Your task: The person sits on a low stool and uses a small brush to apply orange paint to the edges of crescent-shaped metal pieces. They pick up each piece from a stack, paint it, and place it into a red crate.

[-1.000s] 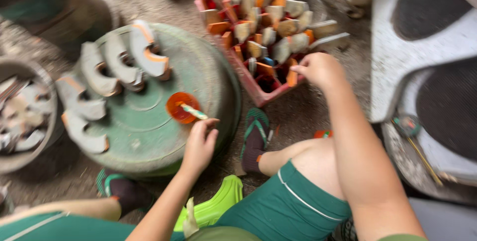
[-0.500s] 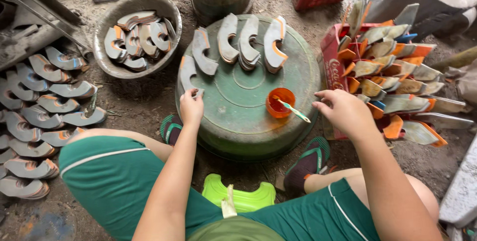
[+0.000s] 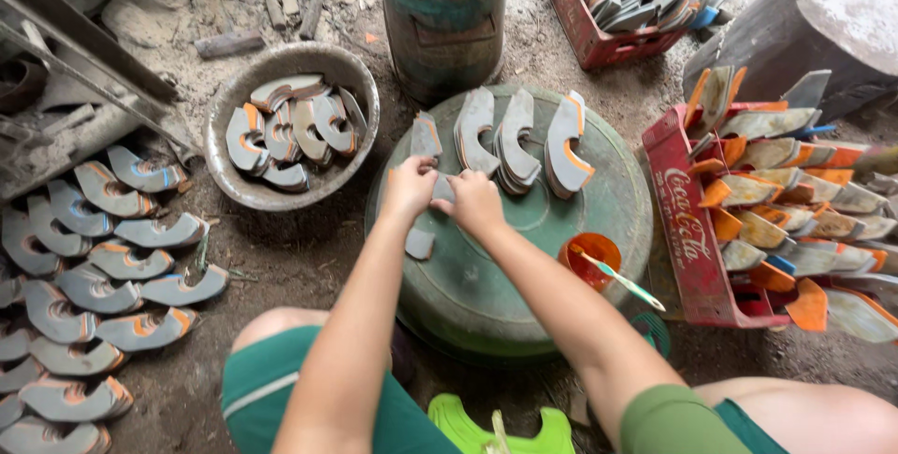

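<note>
Sole piece (image 3: 427, 141) pinched between my left hand (image 3: 408, 187) and right hand (image 3: 475, 203), over green lid (image 3: 524, 258). Risk: slip topples upright stack (image 3: 514, 141) just beyond right hand; glue cup (image 3: 589, 260) near elbow may tip.

Red plastic crate (image 3: 687, 230) at right, white lettering on side wall; second red crate (image 3: 585, 28) top.

Both hands meet over a green upturned tub (image 3: 486, 276): the left hand (image 3: 408, 188) and right hand (image 3: 475, 201) press together on a grey curved piece (image 3: 427, 141) at its top left. Beside them stand three stacks of similar grey-and-orange pieces (image 3: 514, 141), and a small orange cup (image 3: 589, 259) with a brush sits at the tub's right edge. A metal bowl (image 3: 292, 127) of pieces lies to the left, a red crate (image 3: 687, 230) to the right.
</note>
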